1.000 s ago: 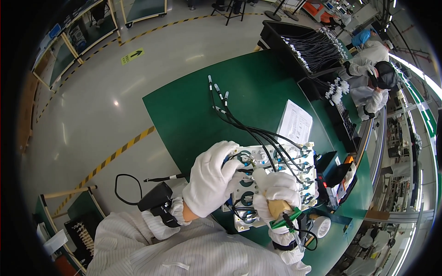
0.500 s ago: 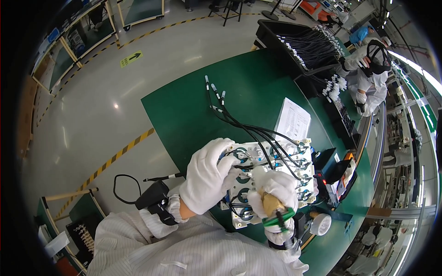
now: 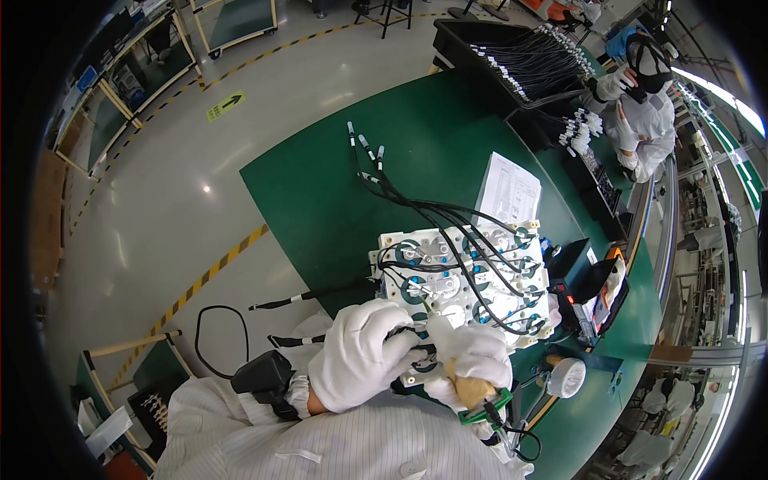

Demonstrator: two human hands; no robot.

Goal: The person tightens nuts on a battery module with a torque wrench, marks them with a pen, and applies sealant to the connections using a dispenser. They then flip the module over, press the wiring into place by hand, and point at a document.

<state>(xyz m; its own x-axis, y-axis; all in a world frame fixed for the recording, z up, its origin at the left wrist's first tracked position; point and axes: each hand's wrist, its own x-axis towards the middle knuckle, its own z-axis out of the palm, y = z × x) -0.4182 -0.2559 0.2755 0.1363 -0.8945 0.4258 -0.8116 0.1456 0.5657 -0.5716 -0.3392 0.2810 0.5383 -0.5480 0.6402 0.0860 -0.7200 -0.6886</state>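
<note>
A white plate-like assembly (image 3: 448, 276) with round dark-green fittings, blue dots and black cables lies on the green bench in front of me. My left hand (image 3: 360, 356), in a white glove, is closed at the assembly's near left edge, its thumb and fingers around a short stretch of black cable. My right hand (image 3: 474, 356), also gloved, is bent over the near edge beside it, fingers pressed together; what they hold is hidden. A bundle of black cables (image 3: 416, 206) with white-marked ends runs from the assembly toward the far left of the bench.
A printed sheet (image 3: 510, 192) lies behind the assembly. To the right stand a dark box (image 3: 578, 268) and a white roll (image 3: 566, 378). A black bin of cables (image 3: 520, 68) is at the far right, near a co-worker (image 3: 644, 120). Loose black cables (image 3: 300, 298) hang off the left edge.
Both hands have moved toward me, from the middle of the assembly to its near edge. The fittings and cables at its left side are now uncovered.
</note>
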